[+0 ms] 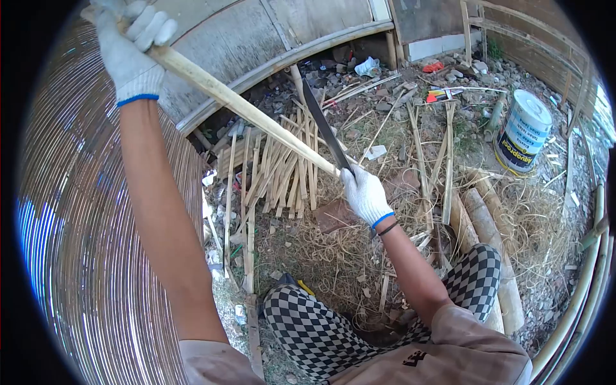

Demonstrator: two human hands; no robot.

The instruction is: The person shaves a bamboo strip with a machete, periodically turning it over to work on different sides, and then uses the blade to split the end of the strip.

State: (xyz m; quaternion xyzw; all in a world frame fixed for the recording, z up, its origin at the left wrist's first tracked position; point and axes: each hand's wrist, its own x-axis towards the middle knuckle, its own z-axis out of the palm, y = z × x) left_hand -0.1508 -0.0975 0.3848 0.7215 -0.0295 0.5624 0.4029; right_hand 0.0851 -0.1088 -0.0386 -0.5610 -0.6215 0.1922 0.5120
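My left hand [142, 38], in a white glove with a blue cuff, is raised at the upper left. Its fingers are wrapped round a long pale bamboo strip [237, 106], which slants down across the view to my right hand. My right hand [367, 197], gloved the same way, is closed round the handle end of a machete [324, 125]. The dark blade points up and away from it. Where the strip's lower end meets the blade's base, it lies right at my right fingers, and the handle is hidden in the glove.
Cut bamboo strips [289, 173] lie piled on the ground ahead. Curly shavings [340, 256] cover the soil near my legs. Thick bamboo poles [487, 250] and a paint bucket [524, 131] are on the right. A slatted bamboo screen [109, 237] stands on the left.
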